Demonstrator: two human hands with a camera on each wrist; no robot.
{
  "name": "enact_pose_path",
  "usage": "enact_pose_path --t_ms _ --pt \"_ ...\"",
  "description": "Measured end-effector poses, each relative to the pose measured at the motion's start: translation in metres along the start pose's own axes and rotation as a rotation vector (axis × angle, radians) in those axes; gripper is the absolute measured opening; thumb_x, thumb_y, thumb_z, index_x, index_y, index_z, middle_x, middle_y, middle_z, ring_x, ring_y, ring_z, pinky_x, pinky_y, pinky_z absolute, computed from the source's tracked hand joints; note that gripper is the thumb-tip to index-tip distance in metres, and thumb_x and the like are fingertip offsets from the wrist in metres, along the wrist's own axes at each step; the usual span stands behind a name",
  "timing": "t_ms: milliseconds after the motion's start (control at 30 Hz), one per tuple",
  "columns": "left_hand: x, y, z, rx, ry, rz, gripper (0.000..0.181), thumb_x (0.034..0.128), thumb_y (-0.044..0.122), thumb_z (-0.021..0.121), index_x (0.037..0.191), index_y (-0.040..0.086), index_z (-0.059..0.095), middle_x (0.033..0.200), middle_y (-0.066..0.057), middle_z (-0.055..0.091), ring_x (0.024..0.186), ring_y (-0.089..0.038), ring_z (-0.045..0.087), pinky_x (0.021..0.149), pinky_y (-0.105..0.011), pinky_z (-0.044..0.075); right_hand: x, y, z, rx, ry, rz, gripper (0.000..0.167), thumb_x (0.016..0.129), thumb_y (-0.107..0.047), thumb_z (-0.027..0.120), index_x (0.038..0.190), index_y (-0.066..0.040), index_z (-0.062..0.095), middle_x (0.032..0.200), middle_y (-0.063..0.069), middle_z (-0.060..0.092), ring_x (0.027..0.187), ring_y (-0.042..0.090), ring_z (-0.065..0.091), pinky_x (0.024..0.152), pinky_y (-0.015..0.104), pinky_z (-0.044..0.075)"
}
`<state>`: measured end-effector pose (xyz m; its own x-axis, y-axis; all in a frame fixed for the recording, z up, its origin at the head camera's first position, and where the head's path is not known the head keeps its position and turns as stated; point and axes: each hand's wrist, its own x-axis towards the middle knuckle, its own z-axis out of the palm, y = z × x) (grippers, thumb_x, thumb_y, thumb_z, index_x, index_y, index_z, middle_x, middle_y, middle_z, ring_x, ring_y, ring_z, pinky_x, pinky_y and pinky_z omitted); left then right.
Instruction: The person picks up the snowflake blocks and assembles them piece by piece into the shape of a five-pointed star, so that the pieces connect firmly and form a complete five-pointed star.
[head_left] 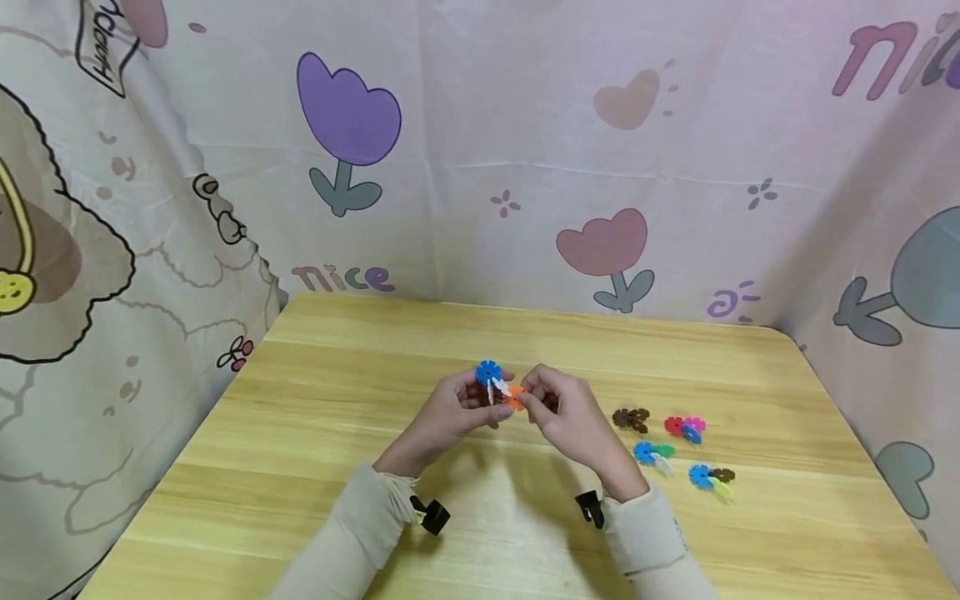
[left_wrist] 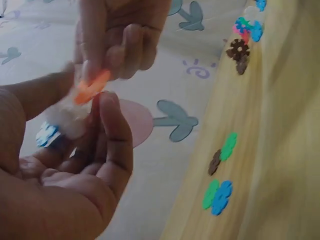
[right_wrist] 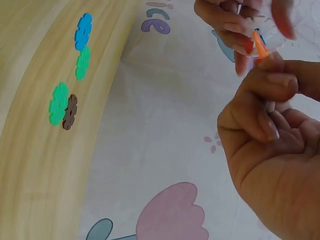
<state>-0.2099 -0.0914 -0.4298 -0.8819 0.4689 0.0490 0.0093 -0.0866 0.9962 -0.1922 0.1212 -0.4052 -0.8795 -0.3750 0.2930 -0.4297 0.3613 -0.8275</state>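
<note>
Over the middle of the table, my left hand [head_left: 447, 410] grips joined snowflake discs: a blue snowflake disc [head_left: 488, 372] at the top with white snowflake discs [head_left: 501, 387] slotted beneath it. An orange snowflake disc [head_left: 515, 397] is pinched between thumb and finger of my right hand [head_left: 570, 417], touching the left hand's group. In the left wrist view the orange disc [left_wrist: 92, 87] stands edge-on near my left fingertips, with the blue disc [left_wrist: 47, 135] lower left. Whether the orange disc is slotted in cannot be told.
On the table's right lie small joined groups: a brown one [head_left: 631, 419], a red, pink and blue one [head_left: 684, 427], a blue, green and white one [head_left: 652, 454] and a blue, brown and yellow one [head_left: 711, 479]. Loose green discs [right_wrist: 59, 104] show in the right wrist view.
</note>
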Motion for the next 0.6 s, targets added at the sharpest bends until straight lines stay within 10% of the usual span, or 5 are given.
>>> enact_pose_path --t_ms 167,367,600 --pt "0.001 -0.006 0.007 0.007 0.0 0.02 0.032 0.0969 0.006 0.073 0.126 -0.003 0.064 0.101 -0.01 0.071 0.089 -0.024 0.068 0.08 -0.038 0.061 -0.003 0.004 -0.018 0.036 -0.035 0.039 0.006 0.102 -0.004 0.063 0.104 -0.006 0.068 0.077 0.01 0.067 0.057 0.015 0.056 0.047 0.024 0.046" --pt "-0.001 -0.006 0.006 0.019 0.014 -0.012 0.03 0.0968 0.002 0.072 0.124 -0.006 0.062 0.098 -0.013 0.07 0.089 -0.031 0.07 0.078 -0.042 0.062 -0.022 0.019 -0.067 0.007 0.152 0.108 0.008 0.105 -0.007 0.062 0.104 -0.002 0.067 0.073 0.013 0.065 0.051 0.022 0.055 0.044 0.026 0.047" --pt "0.0 -0.008 0.009 0.034 -0.02 -0.012 0.022 0.0965 0.004 0.072 0.115 -0.004 0.063 0.09 -0.013 0.069 0.085 -0.033 0.069 0.073 -0.038 0.062 -0.047 0.046 -0.1 -0.318 0.168 0.156 0.008 0.104 -0.006 0.062 0.102 -0.004 0.069 0.069 0.004 0.062 0.053 0.013 0.054 0.047 0.026 0.043"
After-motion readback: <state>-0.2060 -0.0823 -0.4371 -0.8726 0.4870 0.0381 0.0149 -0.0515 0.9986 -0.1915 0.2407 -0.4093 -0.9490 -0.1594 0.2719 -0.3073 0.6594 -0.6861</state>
